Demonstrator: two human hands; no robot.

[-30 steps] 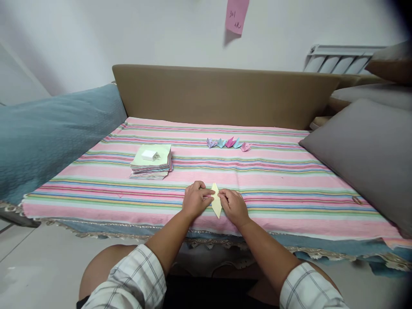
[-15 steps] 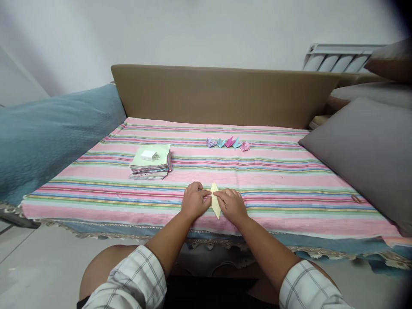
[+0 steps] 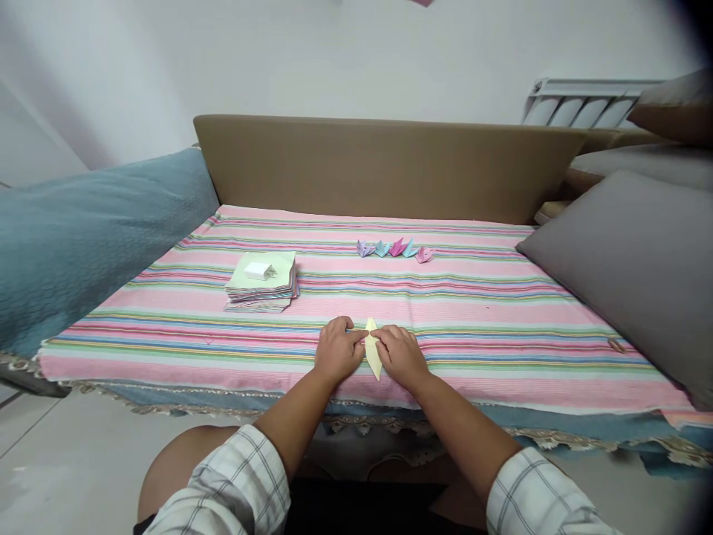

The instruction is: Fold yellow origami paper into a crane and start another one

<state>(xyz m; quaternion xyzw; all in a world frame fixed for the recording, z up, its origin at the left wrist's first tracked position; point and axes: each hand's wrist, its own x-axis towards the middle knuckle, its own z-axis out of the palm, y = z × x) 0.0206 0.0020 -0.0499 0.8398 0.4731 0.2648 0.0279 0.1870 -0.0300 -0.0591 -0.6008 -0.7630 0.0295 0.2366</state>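
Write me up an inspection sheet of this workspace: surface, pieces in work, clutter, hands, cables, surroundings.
Surface: pink cloth with multicoloured stripes, lightly creased.
Pieces in work: narrow pale-yellow folded paper, pointed at its near end.
Clutter: uneven stack of square paper sheets, white boxy plug adapter on top; row of five small coloured folded-paper pieces.
Hands: left hand and right hand both at the yellow paper; pinching or pressing unclear.
Cables: nothing seen.
Surroundings: brown upright backrest behind, grey fabric cushion at right.

The left hand (image 3: 339, 351) and right hand (image 3: 402, 357) touch a folded yellow paper (image 3: 373, 361) near the front edge of a striped cloth (image 3: 479, 312), origami figures (image 3: 397, 247) lying toward its back edge.
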